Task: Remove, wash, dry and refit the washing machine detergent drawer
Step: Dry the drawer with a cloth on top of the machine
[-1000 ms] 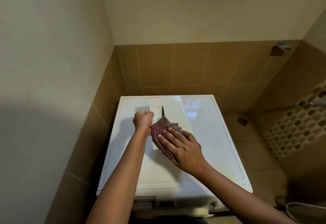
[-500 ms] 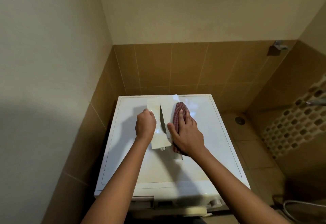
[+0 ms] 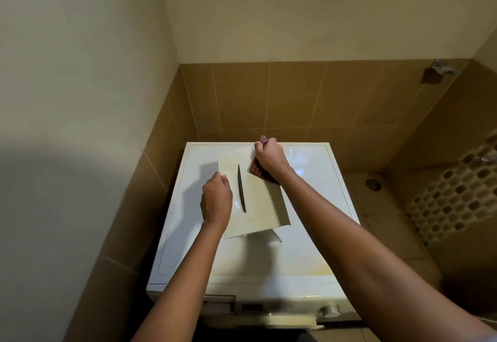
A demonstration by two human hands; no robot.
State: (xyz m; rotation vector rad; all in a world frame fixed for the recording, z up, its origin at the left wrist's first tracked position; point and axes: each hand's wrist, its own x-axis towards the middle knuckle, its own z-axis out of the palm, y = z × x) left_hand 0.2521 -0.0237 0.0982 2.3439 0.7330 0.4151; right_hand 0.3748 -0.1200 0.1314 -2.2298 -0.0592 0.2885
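White plastic sits at the centre of what we see: the drawer point(image 3: 259, 207) lies on the flat top of the washing machine point(image 3: 317, 207). Its long side runs away from us, a dark narrow slit runs along its upper face, and its near end is lifted a little off the lid. The left hand point(image 3: 216, 200) grips the drawer's left edge, fingers curled in against it (the fingertips themselves are hidden from us behind the knuckles). The right hand point(image 3: 270, 157) is at the drawer's far end, fingers bunched tight round a reddish cloth point(image 3: 258, 171). The cloth pokes out above the knuckles and below the palm, lying against the drawer's far right part. On the machine's front we make out the drawer slot point(image 3: 219, 302) at the left and a knob point(image 3: 329, 309) at the right. Brown tiles point(image 3: 269, 99) line the wall behind, and a floor drain point(image 3: 373, 184) sits to the machine's right.
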